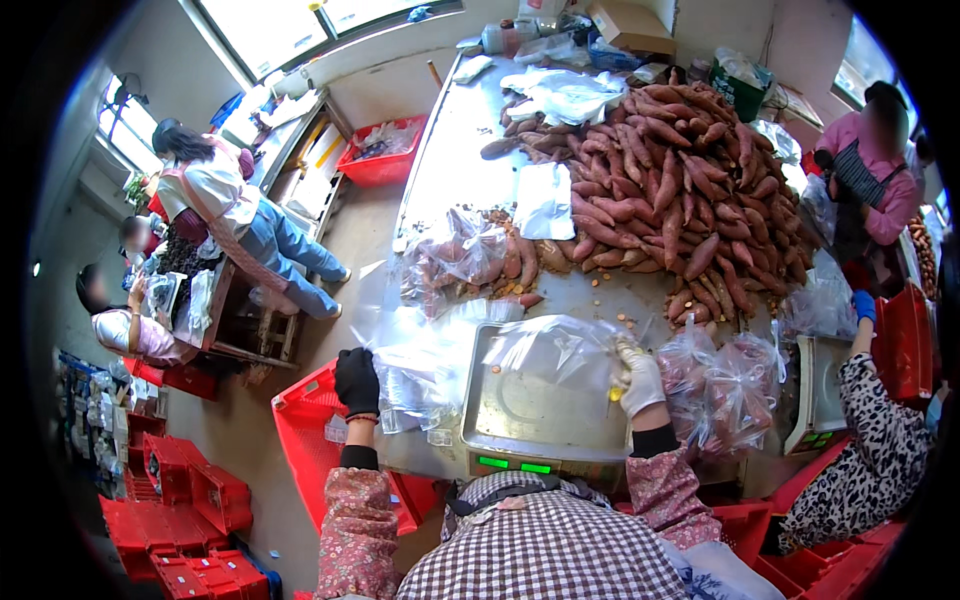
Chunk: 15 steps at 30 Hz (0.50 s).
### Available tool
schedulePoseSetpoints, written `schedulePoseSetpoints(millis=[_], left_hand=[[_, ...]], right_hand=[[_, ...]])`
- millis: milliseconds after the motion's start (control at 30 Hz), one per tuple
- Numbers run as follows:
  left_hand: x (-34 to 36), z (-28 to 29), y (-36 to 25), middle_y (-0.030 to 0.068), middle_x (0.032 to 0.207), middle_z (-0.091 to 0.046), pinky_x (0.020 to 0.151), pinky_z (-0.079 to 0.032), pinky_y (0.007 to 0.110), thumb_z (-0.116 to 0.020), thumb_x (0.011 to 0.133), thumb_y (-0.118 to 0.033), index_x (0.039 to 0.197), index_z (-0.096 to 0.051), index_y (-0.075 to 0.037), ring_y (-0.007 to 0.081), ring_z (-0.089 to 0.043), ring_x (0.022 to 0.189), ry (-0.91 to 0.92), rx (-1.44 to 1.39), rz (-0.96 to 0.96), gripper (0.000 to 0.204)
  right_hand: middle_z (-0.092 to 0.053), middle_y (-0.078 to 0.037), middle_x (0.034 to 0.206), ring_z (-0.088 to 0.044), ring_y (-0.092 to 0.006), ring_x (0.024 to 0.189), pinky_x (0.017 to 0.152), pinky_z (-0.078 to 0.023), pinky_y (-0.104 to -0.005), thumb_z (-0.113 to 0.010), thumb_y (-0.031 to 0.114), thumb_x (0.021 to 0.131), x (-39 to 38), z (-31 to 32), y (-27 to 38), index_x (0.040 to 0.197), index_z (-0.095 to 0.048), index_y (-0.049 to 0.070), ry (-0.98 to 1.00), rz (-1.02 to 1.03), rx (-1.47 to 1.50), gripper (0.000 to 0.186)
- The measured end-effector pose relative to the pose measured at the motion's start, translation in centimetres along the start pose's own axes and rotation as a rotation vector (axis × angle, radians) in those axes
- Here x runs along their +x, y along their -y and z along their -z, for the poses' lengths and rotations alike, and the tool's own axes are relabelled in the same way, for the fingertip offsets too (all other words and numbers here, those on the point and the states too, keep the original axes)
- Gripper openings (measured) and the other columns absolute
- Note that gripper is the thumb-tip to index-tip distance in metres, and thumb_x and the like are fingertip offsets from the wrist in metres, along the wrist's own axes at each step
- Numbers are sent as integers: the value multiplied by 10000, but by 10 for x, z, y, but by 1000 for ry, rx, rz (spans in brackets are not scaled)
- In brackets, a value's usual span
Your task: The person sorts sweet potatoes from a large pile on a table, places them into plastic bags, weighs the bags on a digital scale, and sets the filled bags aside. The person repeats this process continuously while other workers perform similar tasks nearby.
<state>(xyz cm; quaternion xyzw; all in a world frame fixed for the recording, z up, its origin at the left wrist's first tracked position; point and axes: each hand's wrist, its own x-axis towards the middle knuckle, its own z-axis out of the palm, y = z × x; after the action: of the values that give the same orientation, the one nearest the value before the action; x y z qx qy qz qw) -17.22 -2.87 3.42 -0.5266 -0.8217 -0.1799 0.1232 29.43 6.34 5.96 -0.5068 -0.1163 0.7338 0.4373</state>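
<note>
A clear plastic bag (560, 340) is stretched across the far part of the weighing scale's metal pan (540, 425). My left hand (357, 382), in a black glove, is closed on film at the pan's left, over a red crate. Wearing a white glove, my right hand (640, 378) pinches the bag's right side above the pan's edge. A small yellow spot shows at its fingers. Left of the pan lie clear plastic boxes (405, 395). Bagged sweet potatoes (740, 390) sit just right of my right hand.
A large heap of sweet potatoes (680, 180) covers the far table, beside a partly filled bag (455, 255). A red crate (305, 440) stands at my left. Another person's blue-gloved hand (863, 306) is near a second scale (825, 390) on the right. More people work around.
</note>
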Motion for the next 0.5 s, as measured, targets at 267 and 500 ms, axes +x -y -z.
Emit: schedulePoseSetpoints(millis=[267,500], left_hand=[[-54,-65,-31,165,1167,-604,869,-490,436,-728,803,-274,1134,-630,-105,338,-580,1079,278,-157,-96,384],[-28,60,-186,126,1073,-641,782,-512,336,-705,835,-102,1159,-604,-42,253,-645,898,224,-768,-233,344]], right_hand=[[-476,75,585,-324,-22,377,358,-203,-203,-638,184,941,-29,-5,17,928,-636,109,184,163,-109,76],[-646,-17,853,-495,-40,541,466,-359,-184,-677,38,870,-32,-16,1,1005,-638,13,301,147,-124,143]])
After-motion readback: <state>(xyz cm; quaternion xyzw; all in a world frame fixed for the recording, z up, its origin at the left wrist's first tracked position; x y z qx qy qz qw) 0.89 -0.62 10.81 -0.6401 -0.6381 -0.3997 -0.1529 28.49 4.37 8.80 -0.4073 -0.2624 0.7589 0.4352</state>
